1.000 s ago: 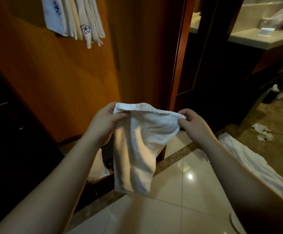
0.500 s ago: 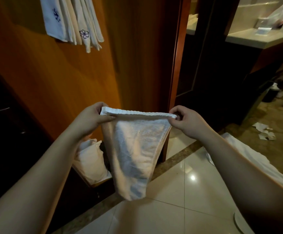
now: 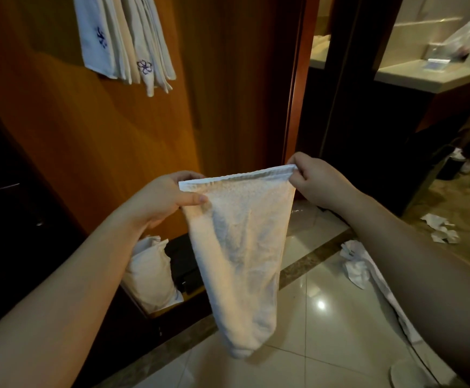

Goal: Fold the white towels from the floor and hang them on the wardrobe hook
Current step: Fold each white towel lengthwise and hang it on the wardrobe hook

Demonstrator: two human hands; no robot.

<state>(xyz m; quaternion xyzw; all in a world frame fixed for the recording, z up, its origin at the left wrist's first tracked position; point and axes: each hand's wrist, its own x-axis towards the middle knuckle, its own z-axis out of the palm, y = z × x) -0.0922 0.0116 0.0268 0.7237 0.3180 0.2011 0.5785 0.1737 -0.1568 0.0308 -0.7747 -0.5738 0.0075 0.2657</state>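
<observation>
The white terry towel (image 3: 239, 247) hangs at frame centre, long axis vertical, its top hem stretched level between the left hand (image 3: 161, 198) and right hand (image 3: 316, 182), both pinching its corners. Folded white embroidered towels (image 3: 127, 40) hang upper left, nearer the left hand.

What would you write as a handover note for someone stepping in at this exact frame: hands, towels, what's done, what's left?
Left hand: pinches the left top corner of the white towel, thumb across the front.
Right hand: pinches the right top corner; the grip keeps the top edge stretched level.
The towel hangs in the air in front of the wardrobe panel, narrowing toward its bottom end.
Done: several folded towels already hang high on the panel; the hook itself is out of view.
Left: finish folding this one and hang it, then take the white cloth on the floor by the right arm.
</observation>
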